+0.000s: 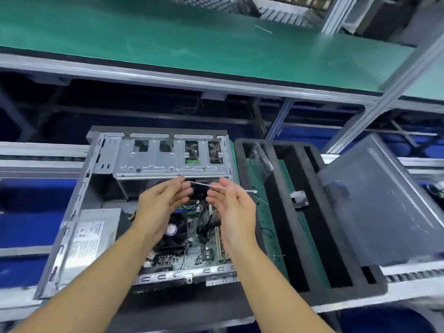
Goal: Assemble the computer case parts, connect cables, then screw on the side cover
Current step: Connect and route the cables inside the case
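An open computer case [79,195] lies on its side in front of me, its motherboard [204,248], CPU fan [175,230] and power supply [93,234] exposed. Above the case interior, my left hand [163,203] and my right hand [230,203] each pinch one end of a thin white cable tie [204,185] stretched between them. The tie's head [253,192] sticks out past my right hand. The grey side cover [384,207] leans tilted at the right.
A black foam tray [288,224] with long slots lies to the right of the case, with a small grey part [299,199] and clear plastic pieces on it. A green-topped shelf [192,44] runs overhead behind. Metal conveyor rails flank the case.
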